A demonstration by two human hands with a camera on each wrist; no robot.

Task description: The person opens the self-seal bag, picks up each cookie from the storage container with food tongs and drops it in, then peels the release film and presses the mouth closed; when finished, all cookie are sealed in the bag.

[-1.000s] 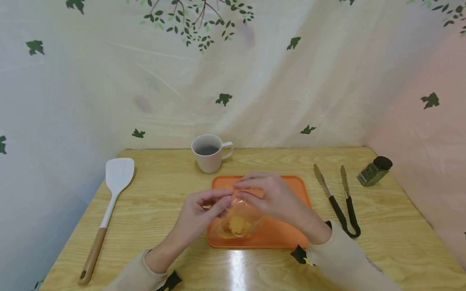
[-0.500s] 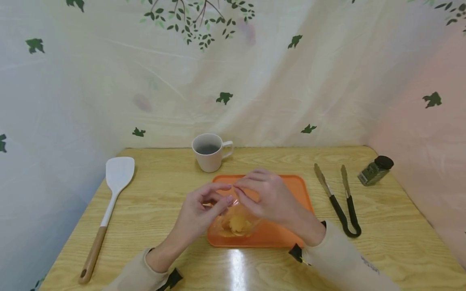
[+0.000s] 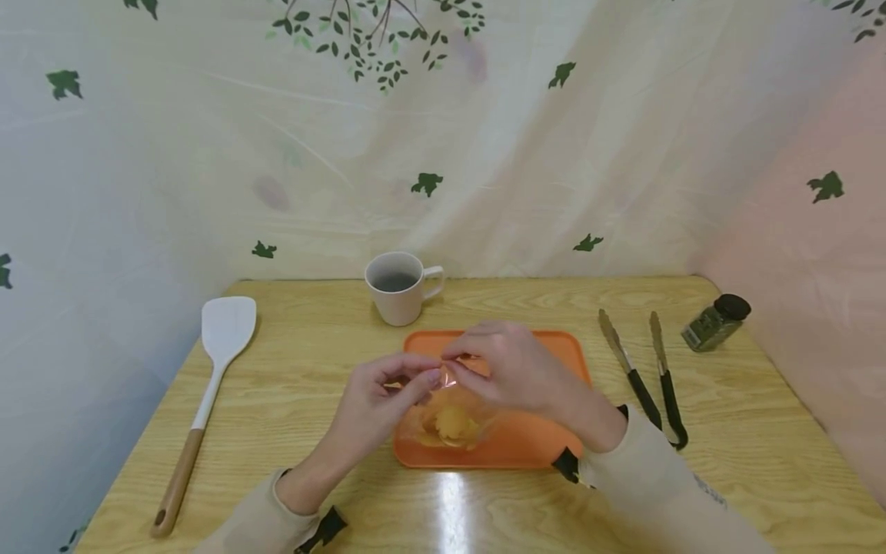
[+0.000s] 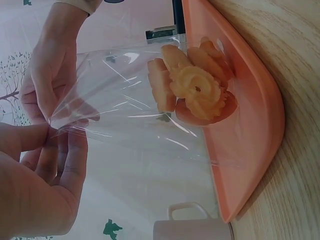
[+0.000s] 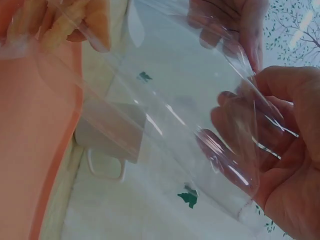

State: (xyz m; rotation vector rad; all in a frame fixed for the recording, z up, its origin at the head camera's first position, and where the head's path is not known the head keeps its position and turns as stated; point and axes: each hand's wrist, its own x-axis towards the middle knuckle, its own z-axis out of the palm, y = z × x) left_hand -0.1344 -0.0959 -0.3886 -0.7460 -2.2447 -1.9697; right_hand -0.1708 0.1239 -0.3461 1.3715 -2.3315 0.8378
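A clear plastic bag [image 4: 120, 85] with several golden cookies [image 4: 197, 95] stands over the orange tray [image 3: 540, 442], its filled bottom at the tray's near left part. My left hand [image 3: 370, 396] pinches the bag's gathered top edge between thumb and fingers. From the other side, my right hand [image 3: 515, 369] pinches that top edge too, its fingertips almost meeting the left ones. In the right wrist view, film spreads across the fingers of the right hand [image 5: 295, 145], and they show through it. Whether the bag's mouth is sealed, I cannot tell.
Behind the tray stands a pale mug [image 3: 396, 300] with dark inside. A white spatula [image 3: 218, 369] with a wooden handle lies at the left. Black-handled tongs [image 3: 644, 392] and a dark-lidded jar [image 3: 713, 327] lie at the right. A printed cloth [image 3: 311, 177] hangs behind the table.
The right hand's fingers have shifted along the bag's top edge and drawn in beside the left fingertips. The left hand and the cookies have hardly moved.
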